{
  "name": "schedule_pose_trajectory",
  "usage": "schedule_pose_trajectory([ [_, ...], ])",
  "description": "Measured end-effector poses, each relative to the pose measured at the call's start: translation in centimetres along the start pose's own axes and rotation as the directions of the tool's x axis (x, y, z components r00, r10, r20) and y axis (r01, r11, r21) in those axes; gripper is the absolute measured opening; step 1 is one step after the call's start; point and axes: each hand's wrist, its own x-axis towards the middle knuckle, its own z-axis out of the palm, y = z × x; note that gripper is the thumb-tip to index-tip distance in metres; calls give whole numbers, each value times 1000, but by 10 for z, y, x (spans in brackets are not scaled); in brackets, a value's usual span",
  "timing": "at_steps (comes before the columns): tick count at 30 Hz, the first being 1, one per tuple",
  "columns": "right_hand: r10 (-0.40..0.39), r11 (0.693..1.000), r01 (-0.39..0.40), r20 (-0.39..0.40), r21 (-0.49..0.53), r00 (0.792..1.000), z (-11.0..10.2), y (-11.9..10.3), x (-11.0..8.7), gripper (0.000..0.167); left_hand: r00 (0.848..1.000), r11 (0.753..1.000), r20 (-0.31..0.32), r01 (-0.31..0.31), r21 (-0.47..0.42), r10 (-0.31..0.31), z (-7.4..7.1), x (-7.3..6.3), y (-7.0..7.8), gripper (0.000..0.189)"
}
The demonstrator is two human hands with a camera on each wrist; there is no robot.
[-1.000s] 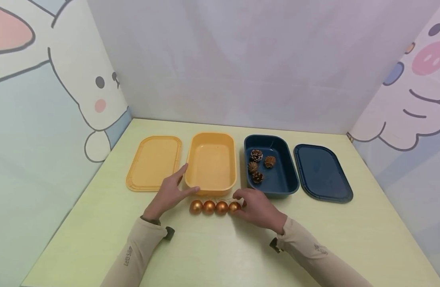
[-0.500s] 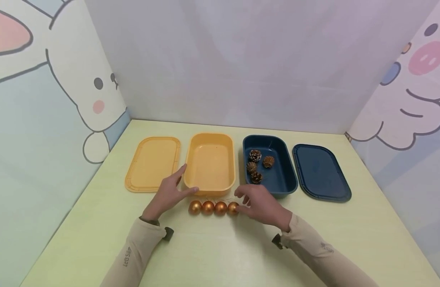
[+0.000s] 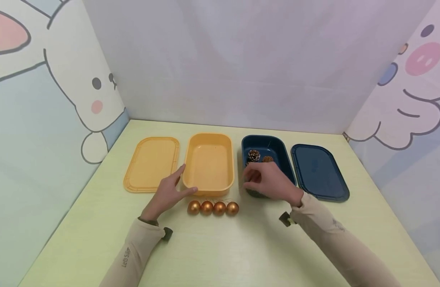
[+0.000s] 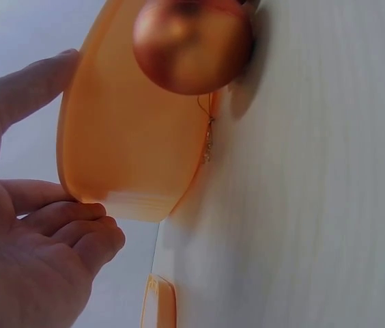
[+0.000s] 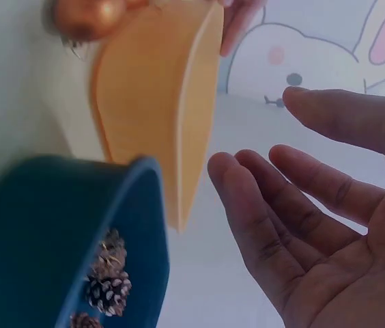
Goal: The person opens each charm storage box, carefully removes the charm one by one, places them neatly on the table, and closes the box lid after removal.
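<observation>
My left hand (image 3: 168, 195) rests at the near left corner of a yellow plastic box (image 3: 210, 167), thumb by the front rim and fingers along the side. Just in front of this box, several copper-gold bauble ornaments (image 3: 207, 207) with thin hanging loops lie in a row. My right hand (image 3: 272, 181) hovers over the front of a navy box (image 3: 279, 153), holding nothing; the right wrist view shows a gap between thumb and fingers (image 5: 247, 212). Inside the navy box are pine cones (image 3: 254, 155), partly hidden by that hand.
A yellow lid (image 3: 152, 163) lies flat left of the yellow box. To the right of the navy box is a navy lid (image 3: 320, 171). Behind the pale table (image 3: 220, 255) stands a plain light wall (image 3: 227, 71), with cartoon-printed panels at both sides.
My right hand has left the rightmost bauble and moved up and right over the navy box. The left hand stays at the yellow box, and the baubles remain in their row.
</observation>
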Motion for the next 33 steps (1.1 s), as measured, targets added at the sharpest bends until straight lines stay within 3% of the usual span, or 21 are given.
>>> schedule_pose_trajectory([
  [7,64,998,-62,62,-34,996,-22,21,24,21,1000,1000,-8,2,-4,-2,0,0,0,99],
  [14,191,981,-177,212,-83,958,-26,47,41,22,1000,1000,-5,-7,5,7,0,1,-2,99],
  [23,239,958,-188,237,-217,942,-18,63,52,24,1000,1000,-3,13,1,-13,0,0,0,100],
  [29,294,936,-218,273,-276,916,-10,67,57,24,1000,1000,4,10,6,-10,0,-1,0,100],
  [33,278,938,-194,286,-287,917,-6,68,59,28,1000,1000,3,5,10,-5,-1,0,0,100],
])
